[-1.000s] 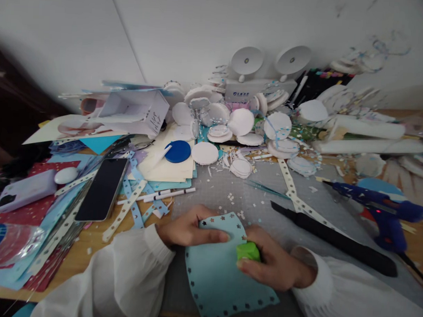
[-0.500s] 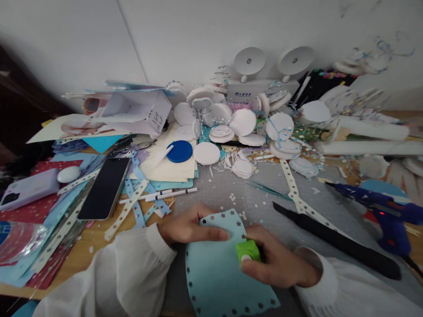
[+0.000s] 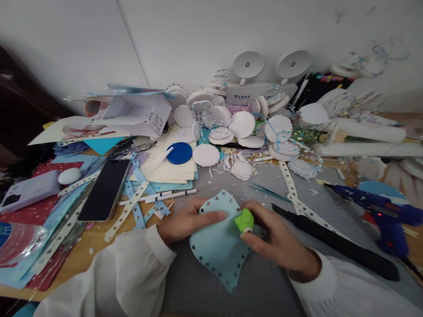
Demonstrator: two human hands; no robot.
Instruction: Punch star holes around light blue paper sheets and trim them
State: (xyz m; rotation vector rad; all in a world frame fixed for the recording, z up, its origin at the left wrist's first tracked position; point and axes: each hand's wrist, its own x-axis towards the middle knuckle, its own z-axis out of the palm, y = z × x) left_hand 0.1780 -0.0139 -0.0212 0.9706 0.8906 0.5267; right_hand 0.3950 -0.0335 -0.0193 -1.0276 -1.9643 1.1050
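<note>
A light blue sheet of paper (image 3: 217,242), curved and with small flower-shaped holes along its edges, is held above the grey cutting mat (image 3: 193,287). My left hand (image 3: 191,221) pinches its left side, thumb on top and fingers hidden underneath. In my right hand (image 3: 274,237) is a small green craft punch (image 3: 244,221), gripped between thumb and fingers at the sheet's right edge. Whether the paper sits in the punch's slot I cannot tell.
To the right lie a black-handled cutter (image 3: 336,241), tweezers (image 3: 269,191) and a blue glue gun (image 3: 379,213) with a red light. A phone (image 3: 104,190) and punched paper strips (image 3: 131,209) are at left. White discs (image 3: 242,124) crowd the back.
The blue paper has turned and risen, its lower end now drawn to a point. The green punch has moved up with my right hand and tilted.
</note>
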